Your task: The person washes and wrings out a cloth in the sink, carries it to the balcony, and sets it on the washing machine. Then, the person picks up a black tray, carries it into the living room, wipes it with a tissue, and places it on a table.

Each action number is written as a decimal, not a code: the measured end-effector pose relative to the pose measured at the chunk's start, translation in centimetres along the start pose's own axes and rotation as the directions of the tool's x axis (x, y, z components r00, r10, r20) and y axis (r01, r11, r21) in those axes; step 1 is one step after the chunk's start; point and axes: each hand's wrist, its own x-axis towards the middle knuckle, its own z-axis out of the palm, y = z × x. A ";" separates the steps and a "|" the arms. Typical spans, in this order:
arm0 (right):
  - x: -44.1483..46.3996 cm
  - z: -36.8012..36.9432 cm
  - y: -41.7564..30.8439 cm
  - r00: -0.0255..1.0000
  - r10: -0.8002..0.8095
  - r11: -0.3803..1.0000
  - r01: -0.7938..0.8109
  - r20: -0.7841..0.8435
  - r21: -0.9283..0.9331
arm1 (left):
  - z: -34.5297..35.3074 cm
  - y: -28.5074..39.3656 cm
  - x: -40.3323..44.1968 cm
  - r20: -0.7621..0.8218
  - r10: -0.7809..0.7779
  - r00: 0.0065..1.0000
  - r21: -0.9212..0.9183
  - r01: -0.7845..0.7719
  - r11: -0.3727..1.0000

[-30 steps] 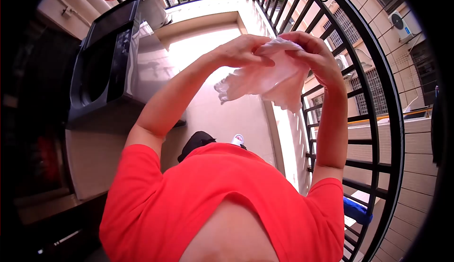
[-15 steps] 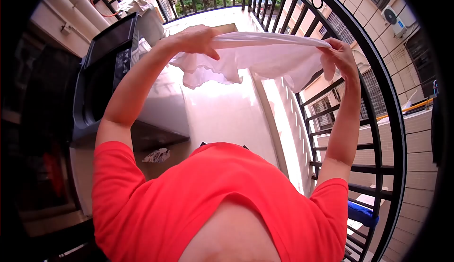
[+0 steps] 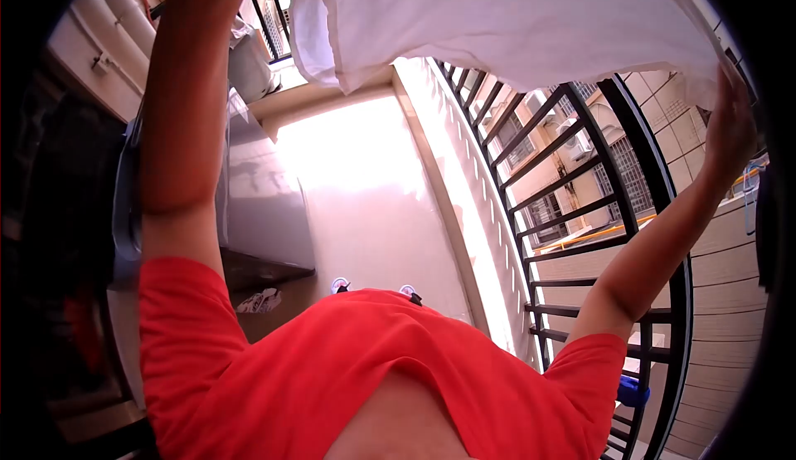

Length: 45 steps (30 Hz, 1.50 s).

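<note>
A thin white cloth (image 3: pixel 497 24), perhaps a garment, is spread wide overhead and runs past the top edge of the view. Its lower hem hangs wavy in front of the railing. My right hand (image 3: pixel 731 132) is raised at the far right, closed on the cloth's right end. My left arm reaches straight up on the left; the hand itself is cut off by the top edge, near the cloth's left side.
A grey washing machine (image 3: pixel 265 203) stands at left, with a crumpled cloth (image 3: pixel 261 301) on the floor below it. Black railing (image 3: pixel 609 157) tops the low wall at right. A blue item (image 3: pixel 633 391) hangs at lower right. Pale floor (image 3: pixel 373 219) lies ahead.
Both arms have risen and moved farther apart, lifting and spreading the white cloth. My left hand has left the view at the top. My shoes now show below.
</note>
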 end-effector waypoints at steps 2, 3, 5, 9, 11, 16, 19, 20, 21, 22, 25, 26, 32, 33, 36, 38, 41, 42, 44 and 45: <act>-12.2 5.9 1.0 0.993 0.098 0.995 -0.100 -0.063 -0.027 | 3.1 -1.0 -10.4 0.017 0.119 0.993 0.102 -0.120 0.987; -21.3 10.9 2.6 0.857 0.295 0.952 -0.303 0.423 -0.049 | 4.9 -1.9 -19.1 0.514 0.006 0.858 0.172 -0.110 0.979; -40.0 14.5 4.0 -0.048 0.411 0.615 -0.723 0.911 -0.315 | 1.5 -1.6 -36.4 0.925 -0.129 -0.357 0.170 0.087 0.982; -33.9 13.2 1.3 0.428 0.395 0.886 -0.413 0.813 -0.213 | 1.1 -1.6 -35.4 0.957 -0.200 -0.208 0.259 0.318 0.912; -30.8 11.4 1.2 0.576 0.428 0.897 -0.364 0.697 -0.250 | 1.6 0.9 -28.3 0.974 -0.226 -0.028 0.224 0.281 0.933; -18.9 6.9 0.5 0.599 0.454 0.671 -0.717 0.660 0.189 | 1.7 -0.9 -15.1 0.968 -0.245 0.055 0.211 0.352 0.912; -12.5 8.1 1.4 0.757 0.465 0.754 -0.610 0.458 0.243 | 3.3 -1.7 -12.4 0.978 -0.110 0.179 -0.037 0.659 0.751; -11.1 9.3 1.9 0.808 0.435 0.795 -0.552 0.398 0.252 | 3.6 0.7 -9.7 0.973 -0.093 0.212 -0.115 0.792 0.600; -10.7 10.6 2.1 0.973 0.139 0.986 -0.119 0.183 -0.116 | 4.2 2.2 -7.7 0.962 -0.131 0.238 -0.129 0.825 0.551; -10.4 11.2 0.4 0.988 -0.019 0.977 0.051 0.153 -0.207 | 5.0 3.5 -5.8 0.948 -0.170 0.270 -0.152 0.850 0.504; -12.5 11.7 -8.3 0.908 0.165 0.963 -0.232 0.385 0.136 | 7.9 6.4 -2.6 0.867 -0.215 0.450 -0.365 0.867 0.339; -14.7 12.8 -9.4 0.718 0.192 0.865 -0.446 0.669 0.230 | 9.0 6.6 -1.9 0.864 -0.159 0.477 -0.422 0.860 0.289; -20.9 21.1 -13.6 0.651 0.232 0.621 -0.671 0.723 0.405 | 10.0 7.5 -0.3 0.916 -0.068 0.395 -0.370 0.899 0.235; -21.0 21.3 -13.6 0.646 0.262 0.620 -0.682 0.717 0.389 | 9.3 7.3 -0.1 0.917 -0.074 0.393 -0.366 0.899 0.239; -21.2 22.0 -14.7 0.677 0.199 0.526 -0.684 0.709 0.505 | 7.4 6.3 0.4 0.904 -0.100 0.416 -0.382 0.889 0.251; -21.1 21.8 -16.2 0.658 0.206 0.522 -0.700 0.724 0.487 | 6.3 5.4 0.2 0.893 -0.132 0.431 -0.389 0.885 0.257; -21.8 23.0 -17.0 0.661 0.178 0.391 -0.727 0.729 0.564 | 4.9 4.3 0.0 0.875 -0.184 0.447 -0.393 0.879 0.270; -21.9 22.8 -17.5 0.680 0.204 0.386 -0.717 0.704 0.580 | 4.5 4.0 -0.1 0.870 -0.199 0.451 -0.393 0.878 0.273; -22.1 22.5 -18.2 0.739 0.252 0.482 -0.656 0.625 0.581 | 3.7 3.3 -0.3 0.861 -0.225 0.457 -0.392 0.876 0.281; -22.1 22.4 -18.2 0.781 0.264 0.578 -0.598 0.566 0.556 | 3.3 3.0 -0.3 0.856 -0.235 0.459 -0.392 0.875 0.283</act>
